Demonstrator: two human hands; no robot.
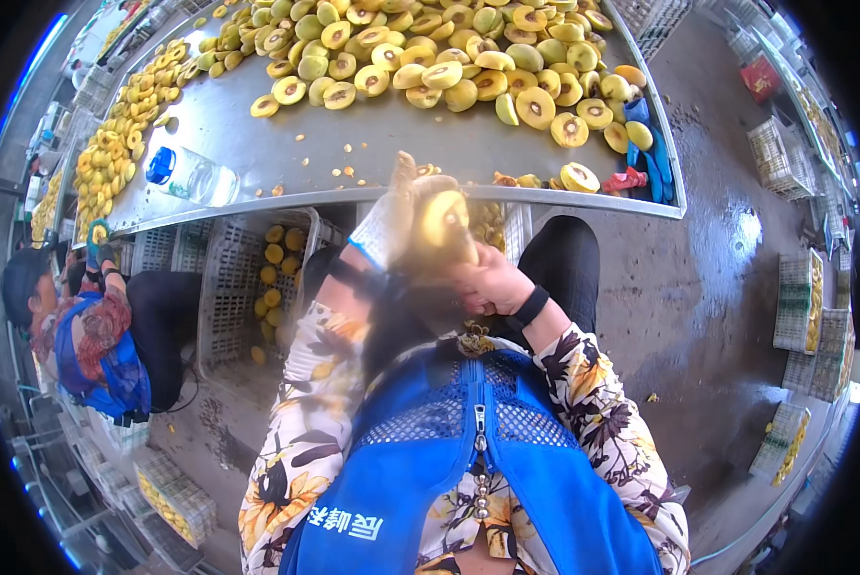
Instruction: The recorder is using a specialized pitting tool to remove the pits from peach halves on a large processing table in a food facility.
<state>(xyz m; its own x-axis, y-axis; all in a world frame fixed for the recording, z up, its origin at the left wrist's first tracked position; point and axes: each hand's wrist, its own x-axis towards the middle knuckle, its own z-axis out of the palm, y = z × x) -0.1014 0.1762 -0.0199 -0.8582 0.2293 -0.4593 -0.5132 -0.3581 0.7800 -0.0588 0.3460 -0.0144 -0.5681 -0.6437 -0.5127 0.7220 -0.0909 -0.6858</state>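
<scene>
My left hand [394, 215], in a light knitted glove, holds a halved yellow fruit [444, 215] at the table's near edge, its cut face showing. Bare and closed, my right hand [491, 280] is just below the fruit, with its fingers around something that blur and the hand itself hide; I cannot tell what it is. Beyond both hands, a large heap of halved fruit [444, 75] covers the far part of the metal table [307, 144]. Another half [579, 177] lies near the table's front edge on the right, beside small scraps.
A clear bottle with a blue cap [192, 176] lies at left on the table. Blue gloves [656, 165] and a red item [624, 180] are at the right corner. Below stands a plastic crate [221, 287] with fruit. Another person [103, 338] sits at left. Stacked crates [796, 302] stand right.
</scene>
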